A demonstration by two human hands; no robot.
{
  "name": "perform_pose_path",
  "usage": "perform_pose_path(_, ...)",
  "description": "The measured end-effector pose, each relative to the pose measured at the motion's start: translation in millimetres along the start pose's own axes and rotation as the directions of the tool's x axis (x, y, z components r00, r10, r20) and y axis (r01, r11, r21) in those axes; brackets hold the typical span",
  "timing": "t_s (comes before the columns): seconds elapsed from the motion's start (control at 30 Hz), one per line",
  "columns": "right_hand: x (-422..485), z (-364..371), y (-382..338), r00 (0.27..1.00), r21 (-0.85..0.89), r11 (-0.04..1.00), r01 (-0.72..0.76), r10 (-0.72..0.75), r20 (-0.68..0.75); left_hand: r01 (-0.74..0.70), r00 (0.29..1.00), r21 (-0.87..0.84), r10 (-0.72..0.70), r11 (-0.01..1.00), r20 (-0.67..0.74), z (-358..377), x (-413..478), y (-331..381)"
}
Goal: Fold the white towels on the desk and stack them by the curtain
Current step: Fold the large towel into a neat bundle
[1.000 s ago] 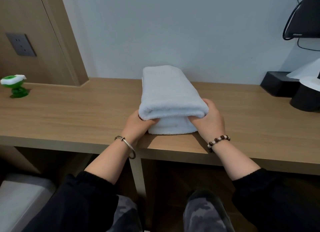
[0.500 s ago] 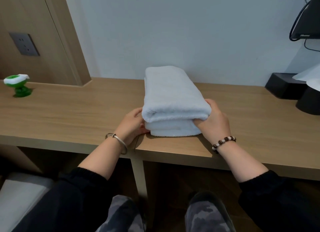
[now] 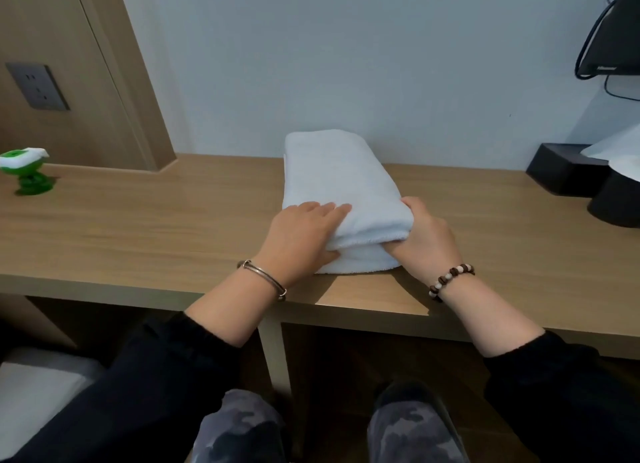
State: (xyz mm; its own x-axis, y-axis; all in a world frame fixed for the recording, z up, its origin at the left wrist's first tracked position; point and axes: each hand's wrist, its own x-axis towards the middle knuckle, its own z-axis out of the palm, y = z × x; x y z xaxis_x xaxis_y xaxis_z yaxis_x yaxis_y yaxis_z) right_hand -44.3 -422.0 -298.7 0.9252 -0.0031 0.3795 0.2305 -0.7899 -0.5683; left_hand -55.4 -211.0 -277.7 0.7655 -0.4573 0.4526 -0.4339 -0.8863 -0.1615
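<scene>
Towel, white and folded into a thick oblong, lies on the wooden bench, its far end close to the wall and its near end just short of the bench's front edge. The left hand grips the towel's near left corner, with its fingers laid flat over the top and the thumb tucked under the upper fold. The right hand holds the near right corner, thumb on top, its other fingers hidden between the layers. A silver bangle circles the left wrist, a bead bracelet the right.

Well left of the towel stands a small green-and-white object, and beyond it a wood panel carries a grey wall socket. Well right of the towel sit a black box and a round black container, with white paper lying over them. A dark screen hangs above these.
</scene>
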Motion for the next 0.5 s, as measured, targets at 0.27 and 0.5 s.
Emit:
perform_pose_path(0.27,13,-20,14,0.98,0.16,0.987,-0.002,-0.03,0.196,-0.027,0.999,-0.014,0.028,1.0,0.044,6,-5,1)
perform_pose_path(0.5,-8,-28,18,0.97,0.179,0.984,0.022,-0.064,0.235,-0.046,0.992,0.116,0.031,0.992,0.125,1,2,6)
